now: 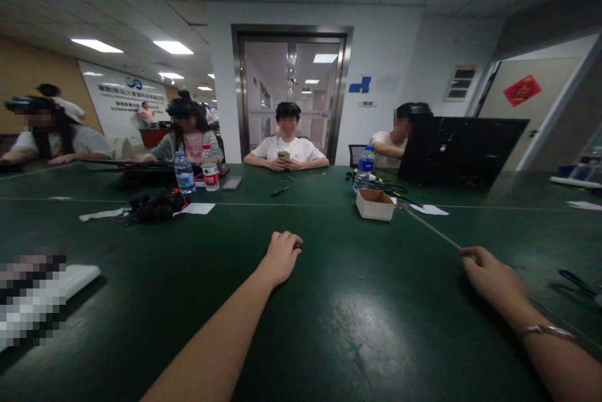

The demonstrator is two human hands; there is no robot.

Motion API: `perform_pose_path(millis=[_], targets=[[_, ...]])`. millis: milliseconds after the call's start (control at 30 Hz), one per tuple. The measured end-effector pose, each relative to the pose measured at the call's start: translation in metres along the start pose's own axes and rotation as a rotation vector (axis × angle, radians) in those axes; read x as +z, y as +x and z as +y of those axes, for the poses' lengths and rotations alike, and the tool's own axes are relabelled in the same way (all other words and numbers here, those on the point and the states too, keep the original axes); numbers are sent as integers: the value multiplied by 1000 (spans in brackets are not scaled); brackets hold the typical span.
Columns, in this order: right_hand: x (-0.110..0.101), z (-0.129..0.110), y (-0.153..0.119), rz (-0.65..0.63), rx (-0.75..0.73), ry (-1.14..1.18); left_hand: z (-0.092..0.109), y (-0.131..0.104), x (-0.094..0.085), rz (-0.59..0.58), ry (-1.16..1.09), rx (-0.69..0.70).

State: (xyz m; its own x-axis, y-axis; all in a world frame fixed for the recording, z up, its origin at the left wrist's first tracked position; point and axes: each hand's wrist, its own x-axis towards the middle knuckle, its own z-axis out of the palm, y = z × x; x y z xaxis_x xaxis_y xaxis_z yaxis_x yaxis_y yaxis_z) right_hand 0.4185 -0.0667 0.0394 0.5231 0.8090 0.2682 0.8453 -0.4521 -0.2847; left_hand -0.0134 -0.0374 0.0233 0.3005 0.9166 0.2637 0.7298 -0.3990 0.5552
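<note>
My right hand, with a bracelet at the wrist, pinches a thin metal rod. The rod slants away to the left, and its far end lies by some small items beside an open cardboard box. What those items are is too small to tell. Near the middle of the green table, my left hand rests with its fingers curled. A small dark bit shows at its fingertips, mostly hidden by the hand.
Behind the box stand a water bottle and black cables. A screwdriver lies farther off. Two bottles and a black bundle are at left, a black monitor at right. Several people sit across the table.
</note>
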Motion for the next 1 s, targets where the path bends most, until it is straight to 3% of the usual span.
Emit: perform_pose_path(millis=[67, 133, 567, 667, 767, 833, 900, 1000], targets=[[2, 2, 3, -140, 58, 24, -1, 1, 2, -3, 40, -17], [1, 1, 4, -198, 70, 31, -3, 1, 3, -4, 60, -21], [-14, -14, -14, -184, 56, -15, -1, -1, 1, 18, -69, -34], [-17, -12, -16, -86, 46, -6, 1, -2, 1, 60, -152, -36], [-24, -22, -21, 205, 10, 14, -1, 1, 3, 103, -263, -59], [-26, -42, -28, 329, -107, 137, -3, 6, 5, 131, -351, -102], [-20, -76, -40, 247, -267, 364, -4, 14, 8, 164, -444, -177], [5, -146, -70, -206, -470, 659, 1, 29, 17, 227, -614, -341]])
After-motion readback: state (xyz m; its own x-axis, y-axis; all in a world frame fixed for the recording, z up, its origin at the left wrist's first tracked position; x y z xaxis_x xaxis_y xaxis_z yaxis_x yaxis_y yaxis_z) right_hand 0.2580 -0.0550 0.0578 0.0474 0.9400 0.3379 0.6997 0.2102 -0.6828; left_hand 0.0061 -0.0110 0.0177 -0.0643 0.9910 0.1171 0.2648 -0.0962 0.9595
